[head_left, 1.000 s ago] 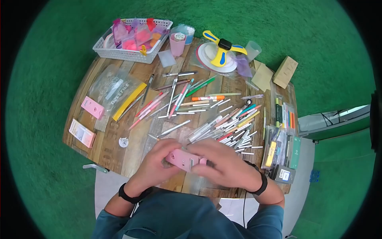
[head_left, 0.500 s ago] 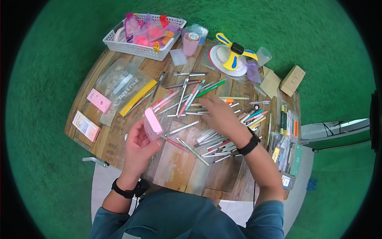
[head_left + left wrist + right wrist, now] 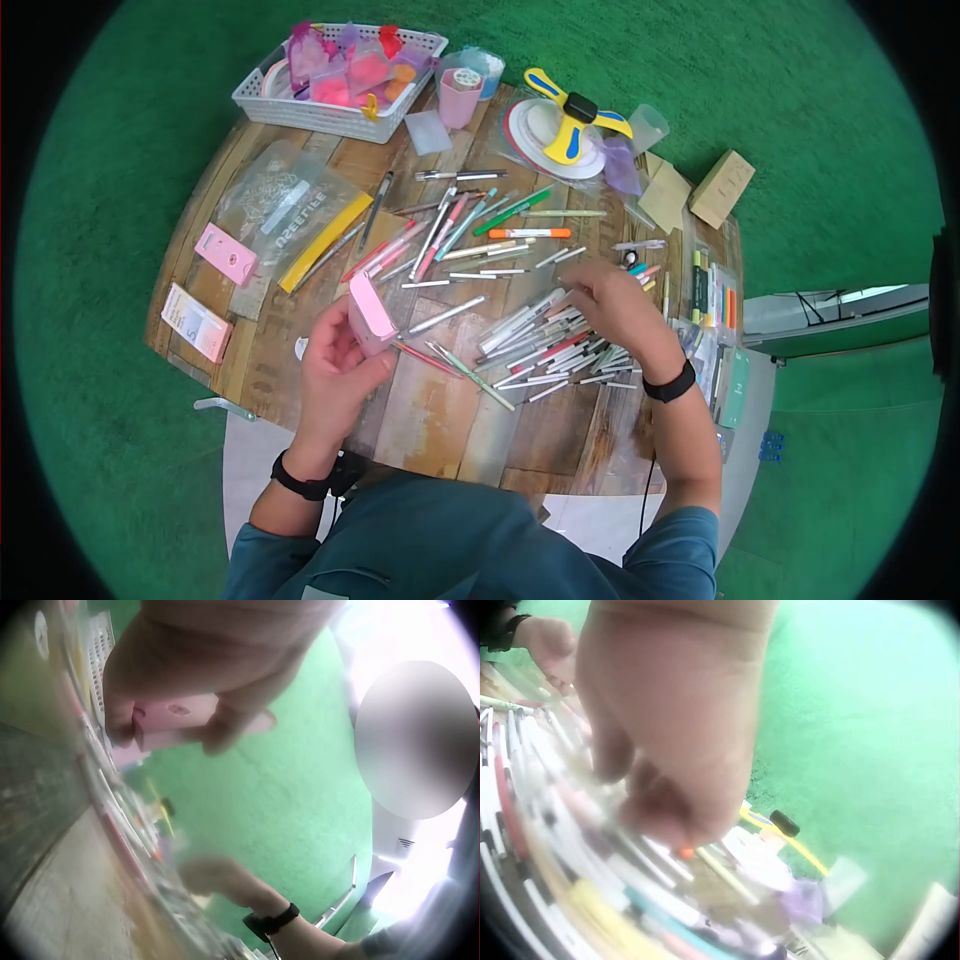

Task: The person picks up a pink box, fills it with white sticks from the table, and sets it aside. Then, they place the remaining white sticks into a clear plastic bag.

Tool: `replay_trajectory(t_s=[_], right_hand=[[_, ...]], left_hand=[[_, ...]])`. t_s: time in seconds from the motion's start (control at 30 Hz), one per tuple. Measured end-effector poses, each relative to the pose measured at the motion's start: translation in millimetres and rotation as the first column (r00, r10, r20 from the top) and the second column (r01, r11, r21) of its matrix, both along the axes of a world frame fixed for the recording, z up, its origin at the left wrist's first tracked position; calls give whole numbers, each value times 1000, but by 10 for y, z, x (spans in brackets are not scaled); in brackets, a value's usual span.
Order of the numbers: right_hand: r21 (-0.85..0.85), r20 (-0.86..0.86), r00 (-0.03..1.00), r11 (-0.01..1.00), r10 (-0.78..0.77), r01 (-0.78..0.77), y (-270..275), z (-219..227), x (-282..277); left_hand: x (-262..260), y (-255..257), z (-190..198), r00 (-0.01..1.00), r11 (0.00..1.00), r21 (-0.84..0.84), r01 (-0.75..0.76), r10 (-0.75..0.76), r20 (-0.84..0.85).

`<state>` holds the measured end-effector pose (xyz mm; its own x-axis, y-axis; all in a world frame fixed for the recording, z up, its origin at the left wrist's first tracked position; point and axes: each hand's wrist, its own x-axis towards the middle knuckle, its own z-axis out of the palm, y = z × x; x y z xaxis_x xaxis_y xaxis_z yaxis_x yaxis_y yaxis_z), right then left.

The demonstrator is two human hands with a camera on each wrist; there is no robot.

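Observation:
My left hand (image 3: 335, 375) holds a small pink box (image 3: 372, 312) upright between thumb and fingers. The same box (image 3: 176, 712) shows in the left wrist view, gripped by its sides. Over the upper edge of a pile of slim pens and white sticks (image 3: 560, 345) hovers my right hand (image 3: 620, 305), its fingers bent downward. In the right wrist view that hand (image 3: 675, 735) is blurred, and I cannot tell whether it touches or holds a pen. A green pen (image 3: 470, 375) lies between the hands.
A second pink box (image 3: 226, 254) and a white-pink box (image 3: 197, 322) lie at the left, near a clear zip bag (image 3: 280, 205). Behind stand a white basket (image 3: 310, 115) and a pink cup (image 3: 459, 105). An orange marker (image 3: 530, 233) lies mid-table.
My right hand has come off the left box and moved out to the pens, then rightward to the pile. My left hand has turned the box upright and keeps hold of it.

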<state>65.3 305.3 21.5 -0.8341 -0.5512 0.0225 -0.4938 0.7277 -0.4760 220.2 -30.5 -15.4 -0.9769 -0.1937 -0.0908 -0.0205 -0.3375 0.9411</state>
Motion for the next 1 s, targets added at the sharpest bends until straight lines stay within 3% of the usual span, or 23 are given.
replay_trajectory(t_s=[0.13,0.23,0.4,0.47,0.6,0.8,0.9,1.0], right_hand=[[50,184,982,998,36,-46,66,-5,214],[67,53,996,995,77,-80,-43,-158,293],[75,77,994,994,73,-78,-193,-208,290],[5,55,998,1000,30,-30,-211,-160,293],[-8,25,999,999,36,-36,-19,-187,211],[30,123,992,1000,-7,3,141,78,225],[57,27,999,998,-32,30,156,-49,227],[-86,-81,996,996,27,-34,-76,-173,230]], left_hand=[[0,74,4,1000,1000,5,8,-8,2],[2,86,20,998,998,-10,56,-56,15],[31,107,36,997,998,-19,62,-62,38],[41,94,29,996,997,-31,64,-62,56],[33,94,7,995,997,-33,74,-72,67],[5,151,20,995,996,-10,86,-85,61],[-13,165,13,993,995,-6,103,-103,51],[-12,182,-14,991,991,-13,130,-129,46]])
